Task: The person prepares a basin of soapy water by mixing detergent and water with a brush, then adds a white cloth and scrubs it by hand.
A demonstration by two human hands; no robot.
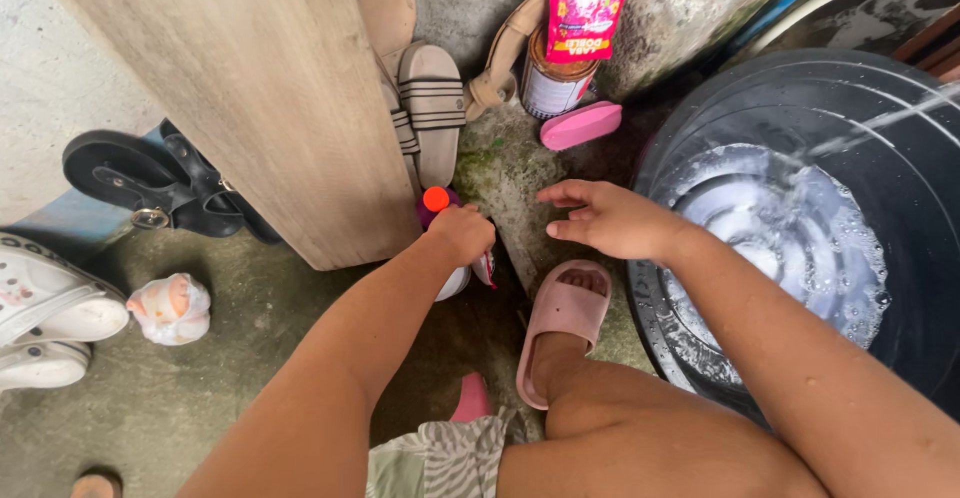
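Left hand [462, 232] closed around a white plastic bottle with orange-red cap [436, 199], cap protruding just above the fist, right hand [603, 218] empty, fingers spread, just beside, black water-filled basin [910, 198] beyond it

Home washing yard — water-filled black tub [900, 188], scattered sandals [430, 108]

A rough grey concrete floor [200, 398] is lying under everything, and green moss is growing on it in spots. A wide pale wooden plank [250, 88] is leaning across the top. A big black plastic tub [900, 108] is sitting on the right, and water is pouring into it and making bubbles. Daylight is shining softly on the ground.
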